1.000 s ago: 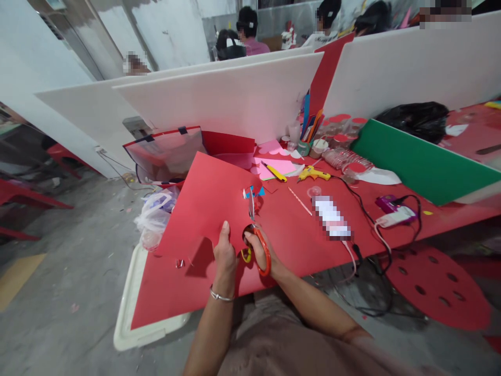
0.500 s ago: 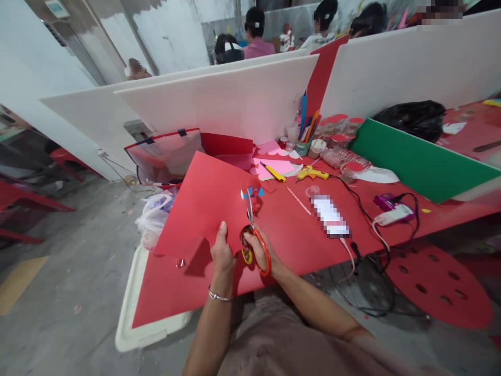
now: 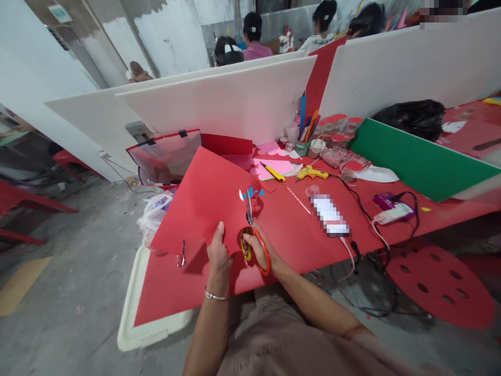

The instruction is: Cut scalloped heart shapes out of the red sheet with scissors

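A large sheet of red paper (image 3: 195,198) is tilted up off the table, and my left hand (image 3: 218,254) grips its near edge with the thumb on top. The fingers beneath are hidden. My right hand (image 3: 256,249) is wrapped round the handles of a pair of scissors (image 3: 249,213) with orange and yellow grips. Their steel blades point away from me, beside the sheet's right side; whether they touch the paper I cannot tell. Small blue and red scraps (image 3: 256,194) lie by the blade tips. A small metal object (image 3: 181,257) lies left of my left hand.
On the red table (image 3: 289,245) are a yellow glue gun (image 3: 312,173), a yellow cutter knife (image 3: 275,173), a phone (image 3: 330,215) with its cable and a purple power adapter (image 3: 391,206). A green board (image 3: 418,162) leans at right. White partitions (image 3: 235,99) stand behind, with people beyond.
My left hand has shifted slightly left with the red sheet. More of the small metal object now shows. The scissors have barely moved.
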`<state>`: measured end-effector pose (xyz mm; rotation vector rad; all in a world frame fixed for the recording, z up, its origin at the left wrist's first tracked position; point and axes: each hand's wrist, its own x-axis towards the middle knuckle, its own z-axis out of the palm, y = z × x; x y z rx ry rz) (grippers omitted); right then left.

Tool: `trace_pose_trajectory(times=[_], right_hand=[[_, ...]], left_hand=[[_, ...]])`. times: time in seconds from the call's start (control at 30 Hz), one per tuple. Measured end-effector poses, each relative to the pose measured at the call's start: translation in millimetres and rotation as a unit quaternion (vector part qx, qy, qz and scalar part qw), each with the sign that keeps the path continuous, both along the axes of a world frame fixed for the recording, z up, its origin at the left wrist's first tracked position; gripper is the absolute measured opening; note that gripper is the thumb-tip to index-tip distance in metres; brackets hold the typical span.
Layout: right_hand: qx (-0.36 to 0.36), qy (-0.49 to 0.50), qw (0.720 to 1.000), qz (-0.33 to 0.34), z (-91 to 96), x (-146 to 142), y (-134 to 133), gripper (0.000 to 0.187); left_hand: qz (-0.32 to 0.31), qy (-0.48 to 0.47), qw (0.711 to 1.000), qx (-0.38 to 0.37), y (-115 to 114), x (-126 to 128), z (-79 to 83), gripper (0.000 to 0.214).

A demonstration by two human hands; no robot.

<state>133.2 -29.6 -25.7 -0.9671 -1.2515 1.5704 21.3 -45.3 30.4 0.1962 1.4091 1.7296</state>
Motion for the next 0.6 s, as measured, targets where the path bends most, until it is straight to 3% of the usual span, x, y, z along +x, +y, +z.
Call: trace_pose_trajectory(times=[0.17, 0.43, 0.6], right_hand=[[-0.009, -0.001, 1.000, -0.002, -1.3, -1, 0, 0.026], [-0.014, 0.000, 1.000, -0.005, -4.1, -2, 0, 0.026], [-0.022, 0.002, 1.000, -0.003, -3.0, -3, -1, 0.024]], left_hand=[[-0.027, 0.036, 0.999, 0.008, 1, -4, -6.6, 0.032], [-0.024, 0.022, 0.999, 0.027, 6, -15, -36.5, 0.026], [-0.011, 0.008, 1.000, 0.007, 8, -15, -35.8, 0.020]])
